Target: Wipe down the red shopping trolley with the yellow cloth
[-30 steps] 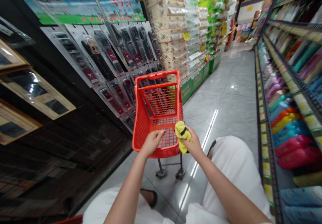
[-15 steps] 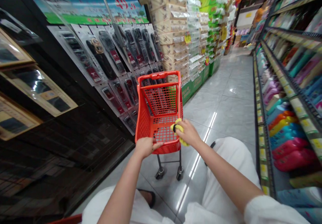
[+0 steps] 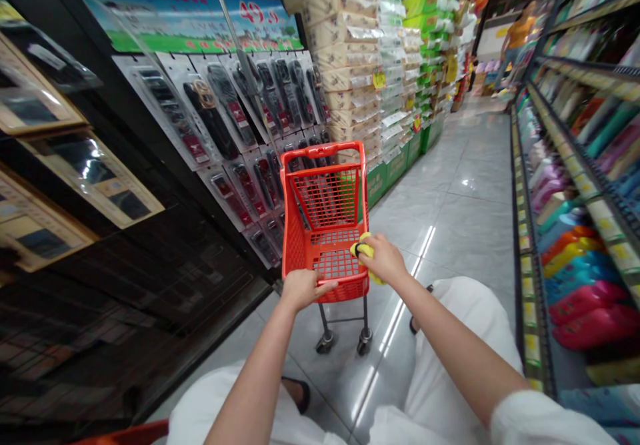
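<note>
A red plastic shopping cart (image 3: 325, 293) with a grid floor stands on dark legs and casters in front of me. My left hand (image 3: 303, 289) grips its near left rim, thumb lying along the edge. In my right hand (image 3: 384, 258) a yellow cloth (image 3: 364, 247) with a dark band is bunched against the cart's right side rim. Part of the cloth hangs below the fingers. Nothing lies in the basket.
Packaged belts (image 3: 207, 115) hang on the left display wall, with boxed goods nearer. Stacked cartons (image 3: 347, 65) stand beyond the cart. Shelves of bottles (image 3: 585, 285) line the right side. A person (image 3: 515, 35) stands far down the tiled aisle (image 3: 470, 218).
The cart and both hands appear slightly farther right, along with the surroundings, as my view shifts. The right hand with the cloth stays at the cart's right rim; the left keeps its hold.
</note>
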Demonstrator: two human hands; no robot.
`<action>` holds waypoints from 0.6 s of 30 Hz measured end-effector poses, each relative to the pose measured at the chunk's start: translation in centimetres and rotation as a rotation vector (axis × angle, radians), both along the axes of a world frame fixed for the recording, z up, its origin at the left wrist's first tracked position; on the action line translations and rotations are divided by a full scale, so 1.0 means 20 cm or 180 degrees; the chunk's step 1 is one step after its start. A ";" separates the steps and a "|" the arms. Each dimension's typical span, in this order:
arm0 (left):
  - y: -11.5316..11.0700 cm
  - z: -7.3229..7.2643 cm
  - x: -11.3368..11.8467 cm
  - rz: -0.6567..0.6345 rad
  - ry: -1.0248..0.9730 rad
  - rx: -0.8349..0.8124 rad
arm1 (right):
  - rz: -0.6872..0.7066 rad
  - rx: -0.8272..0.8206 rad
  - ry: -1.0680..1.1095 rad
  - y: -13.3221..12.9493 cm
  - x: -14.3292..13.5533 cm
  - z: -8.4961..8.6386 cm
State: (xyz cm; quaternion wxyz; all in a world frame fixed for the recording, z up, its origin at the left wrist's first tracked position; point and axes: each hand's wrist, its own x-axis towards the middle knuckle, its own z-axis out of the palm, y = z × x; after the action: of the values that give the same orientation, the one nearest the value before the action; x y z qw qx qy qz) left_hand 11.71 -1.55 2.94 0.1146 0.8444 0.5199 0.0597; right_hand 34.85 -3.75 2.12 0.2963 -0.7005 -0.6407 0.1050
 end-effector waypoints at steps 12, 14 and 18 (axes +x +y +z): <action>-0.33 0.04 0.18 -0.0132 0.0931 0.0066 | -0.0423 -0.0385 -0.0249 0.31 0.19 0.14; -0.37 0.04 0.25 0.0032 0.0952 0.0040 | -0.0414 -0.0269 -0.0116 0.38 0.22 0.14; -0.37 0.05 0.31 0.0323 0.0945 0.0064 | 0.0196 -0.0156 0.0316 0.31 0.28 0.06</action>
State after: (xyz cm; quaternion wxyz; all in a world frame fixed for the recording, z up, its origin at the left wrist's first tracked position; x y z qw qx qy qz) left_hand 18.00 -8.89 3.85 0.0248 0.8176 0.5726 -0.0549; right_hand 40.47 2.49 3.39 0.3072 -0.6814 -0.6437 0.1642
